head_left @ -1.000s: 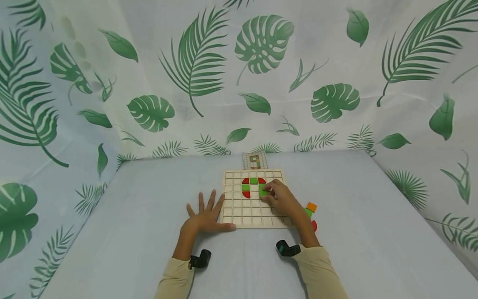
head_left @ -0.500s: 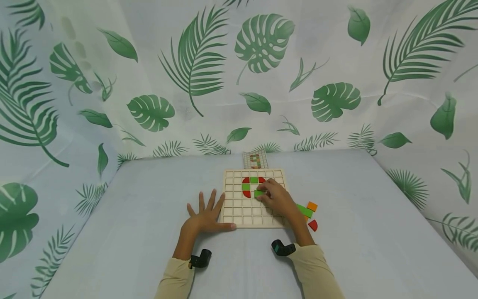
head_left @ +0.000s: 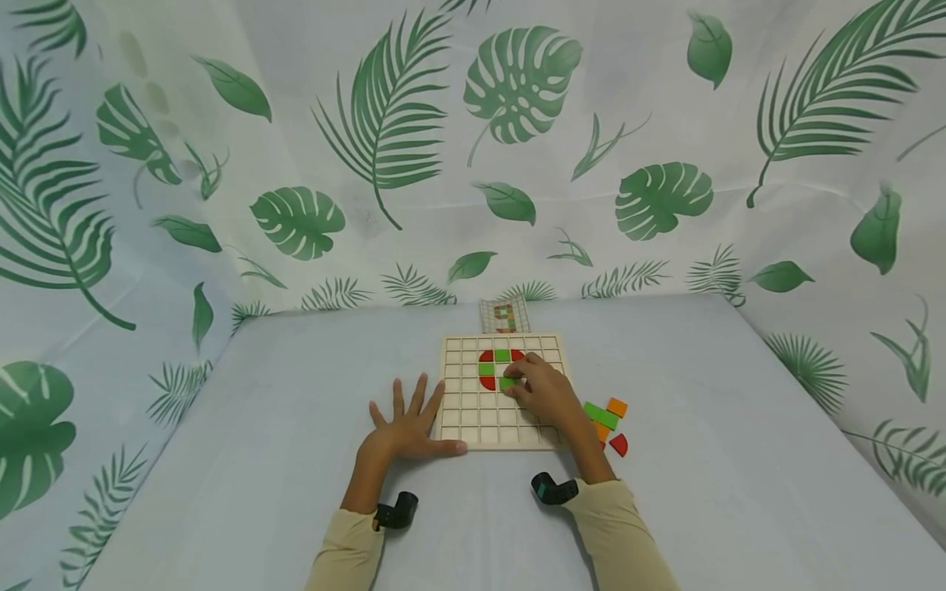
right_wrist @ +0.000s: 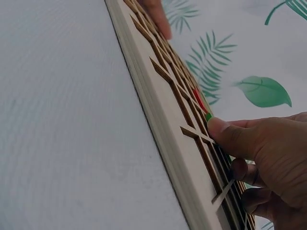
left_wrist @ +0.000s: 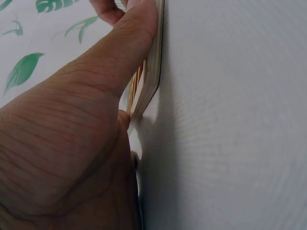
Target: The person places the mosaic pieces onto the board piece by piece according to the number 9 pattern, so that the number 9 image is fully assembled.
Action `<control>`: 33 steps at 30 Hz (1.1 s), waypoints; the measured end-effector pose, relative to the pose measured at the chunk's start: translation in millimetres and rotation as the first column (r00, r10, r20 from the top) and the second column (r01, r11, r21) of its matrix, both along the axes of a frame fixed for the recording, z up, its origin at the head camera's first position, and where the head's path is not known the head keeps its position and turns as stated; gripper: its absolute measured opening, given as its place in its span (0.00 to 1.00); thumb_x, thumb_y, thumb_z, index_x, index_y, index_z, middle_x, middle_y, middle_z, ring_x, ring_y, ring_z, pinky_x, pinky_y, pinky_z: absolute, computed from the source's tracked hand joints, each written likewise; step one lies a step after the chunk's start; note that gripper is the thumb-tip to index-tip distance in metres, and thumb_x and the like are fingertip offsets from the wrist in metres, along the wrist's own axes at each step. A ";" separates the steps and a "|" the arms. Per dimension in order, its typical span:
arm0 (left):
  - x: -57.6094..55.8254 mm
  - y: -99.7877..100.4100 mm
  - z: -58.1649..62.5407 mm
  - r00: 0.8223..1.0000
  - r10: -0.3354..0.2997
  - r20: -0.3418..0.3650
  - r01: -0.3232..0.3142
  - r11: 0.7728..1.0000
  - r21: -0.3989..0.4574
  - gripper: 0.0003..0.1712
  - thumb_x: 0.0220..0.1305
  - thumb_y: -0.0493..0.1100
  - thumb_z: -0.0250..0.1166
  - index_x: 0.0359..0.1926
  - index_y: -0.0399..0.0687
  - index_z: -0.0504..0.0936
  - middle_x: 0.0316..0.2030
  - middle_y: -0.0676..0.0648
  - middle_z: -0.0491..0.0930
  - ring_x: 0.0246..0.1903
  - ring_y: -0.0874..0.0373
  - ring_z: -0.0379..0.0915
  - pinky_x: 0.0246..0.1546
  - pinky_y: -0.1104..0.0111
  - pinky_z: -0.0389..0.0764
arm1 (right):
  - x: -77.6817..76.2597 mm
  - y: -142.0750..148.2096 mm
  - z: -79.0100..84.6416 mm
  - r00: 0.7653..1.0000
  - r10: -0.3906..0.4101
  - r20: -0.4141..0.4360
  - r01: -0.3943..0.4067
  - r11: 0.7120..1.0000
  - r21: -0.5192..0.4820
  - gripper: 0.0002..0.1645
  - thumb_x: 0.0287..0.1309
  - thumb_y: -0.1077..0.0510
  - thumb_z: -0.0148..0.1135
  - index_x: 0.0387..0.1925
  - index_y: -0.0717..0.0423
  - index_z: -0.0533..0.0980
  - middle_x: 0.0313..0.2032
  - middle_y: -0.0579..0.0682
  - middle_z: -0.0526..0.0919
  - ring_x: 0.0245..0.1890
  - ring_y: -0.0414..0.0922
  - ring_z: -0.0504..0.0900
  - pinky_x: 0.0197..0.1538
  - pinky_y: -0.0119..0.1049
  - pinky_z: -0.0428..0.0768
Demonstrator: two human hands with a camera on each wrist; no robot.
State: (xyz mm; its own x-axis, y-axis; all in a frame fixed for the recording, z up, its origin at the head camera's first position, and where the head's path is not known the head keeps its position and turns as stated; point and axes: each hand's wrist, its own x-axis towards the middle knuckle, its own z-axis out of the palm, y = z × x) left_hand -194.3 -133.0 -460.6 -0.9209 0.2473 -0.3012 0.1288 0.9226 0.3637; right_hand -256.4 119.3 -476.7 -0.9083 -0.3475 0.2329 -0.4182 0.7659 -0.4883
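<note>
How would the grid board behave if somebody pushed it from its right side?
The grid board would probably slide rather than tip, since it lies flat and broad. It is likely stiff, as its edge looks straight in the right wrist view. The left hand, spread at its near left corner, may hinder sliding.

Head view: the right-hand grip [head_left: 545, 396] covers part of the green piece [head_left: 507, 383], part of a red quarter-round [head_left: 516, 355] and several cells of the grid board [head_left: 471, 419]; the right forearm [head_left: 589, 450] hides most of a second red piece [head_left: 602, 444]. Fine detail on the small card [head_left: 506, 315] is too small to read. Left wrist view: the left-hand grip [left_wrist: 72, 139], most fingers hidden, is cut by the frame. Right wrist view: only a sliver of the green piece shows; its seating cannot be told.
</note>
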 end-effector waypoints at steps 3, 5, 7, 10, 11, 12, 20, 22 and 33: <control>-0.2 -0.3 0.0 1.000 0.000 0.001 0.000 1.000 -0.004 0.64 0.52 0.78 0.60 0.79 0.58 0.40 0.78 0.43 0.28 0.73 0.32 0.13 0.61 0.25 0.29 | -0.4 -2.7 -0.2 1.000 -0.019 0.003 0.019 1.000 0.018 0.14 0.57 0.50 0.70 0.43 0.52 0.82 0.40 0.48 0.78 0.40 0.45 0.80 0.46 0.44 0.81; -0.5 -0.6 -0.4 1.000 0.002 0.002 -0.002 1.000 -0.004 0.64 0.52 0.78 0.60 0.79 0.58 0.39 0.78 0.43 0.28 0.73 0.32 0.13 0.61 0.25 0.29 | -0.8 -4.5 0.3 1.000 -0.029 0.006 0.029 0.999 0.026 0.14 0.57 0.50 0.70 0.43 0.51 0.82 0.40 0.48 0.78 0.39 0.44 0.79 0.46 0.44 0.81; -0.7 -0.9 -0.6 1.000 0.003 0.001 -0.003 1.000 -0.002 0.64 0.52 0.77 0.61 0.79 0.58 0.40 0.78 0.43 0.29 0.73 0.32 0.14 0.61 0.25 0.29 | -1.1 -5.9 1.2 0.999 -0.035 0.004 0.035 0.999 0.027 0.14 0.57 0.50 0.70 0.43 0.51 0.82 0.41 0.48 0.79 0.38 0.44 0.78 0.45 0.44 0.80; -0.9 -1.2 -0.2 1.000 0.002 -0.002 -0.002 1.000 0.003 0.64 0.52 0.77 0.61 0.79 0.58 0.40 0.78 0.43 0.29 0.73 0.32 0.14 0.61 0.25 0.29 | -0.9 -7.0 2.8 0.999 -0.041 0.002 0.041 0.999 0.024 0.14 0.57 0.51 0.70 0.43 0.51 0.82 0.41 0.48 0.79 0.36 0.44 0.78 0.44 0.44 0.80; -0.9 -1.3 0.2 1.000 0.002 -0.004 -0.002 1.000 0.005 0.64 0.52 0.77 0.61 0.79 0.58 0.40 0.78 0.43 0.29 0.73 0.32 0.14 0.61 0.25 0.29 | -0.6 -7.2 3.3 0.999 -0.042 0.002 0.042 0.999 0.022 0.14 0.57 0.51 0.70 0.43 0.51 0.82 0.41 0.48 0.79 0.36 0.44 0.78 0.44 0.44 0.80; -0.9 -1.3 0.4 1.000 0.001 -0.006 -0.001 1.000 0.005 0.64 0.52 0.77 0.61 0.79 0.58 0.40 0.78 0.43 0.29 0.73 0.32 0.14 0.61 0.25 0.29 | -0.3 -7.2 3.8 0.999 -0.043 0.001 0.043 0.999 0.021 0.14 0.57 0.51 0.70 0.43 0.51 0.82 0.41 0.48 0.79 0.36 0.44 0.78 0.43 0.43 0.80; -1.1 -1.0 -1.4 1.000 -0.004 -0.004 0.004 1.000 -0.004 0.64 0.52 0.77 0.61 0.79 0.58 0.40 0.78 0.43 0.29 0.73 0.32 0.14 0.61 0.25 0.29 | 1.7 -8.4 5.3 0.998 -0.057 0.022 0.057 0.998 0.014 0.13 0.56 0.53 0.71 0.43 0.52 0.82 0.40 0.49 0.79 0.37 0.45 0.79 0.44 0.45 0.81; -0.9 -0.8 -1.3 1.000 -0.004 -0.007 0.004 1.000 -0.008 0.64 0.52 0.78 0.61 0.79 0.58 0.40 0.78 0.43 0.29 0.73 0.32 0.14 0.61 0.25 0.30 | 2.2 -9.0 5.8 0.997 -0.064 0.031 0.063 0.998 0.014 0.13 0.56 0.53 0.71 0.43 0.52 0.83 0.41 0.49 0.79 0.37 0.45 0.79 0.45 0.45 0.81; -0.1 -0.3 -0.3 1.000 0.002 -0.009 -0.002 1.000 -0.008 0.64 0.52 0.77 0.61 0.79 0.58 0.40 0.78 0.43 0.30 0.73 0.32 0.14 0.61 0.25 0.30 | 2.1 -9.5 4.6 0.998 -0.065 0.023 0.065 0.998 0.018 0.13 0.56 0.53 0.71 0.43 0.53 0.83 0.42 0.50 0.79 0.38 0.45 0.79 0.45 0.44 0.81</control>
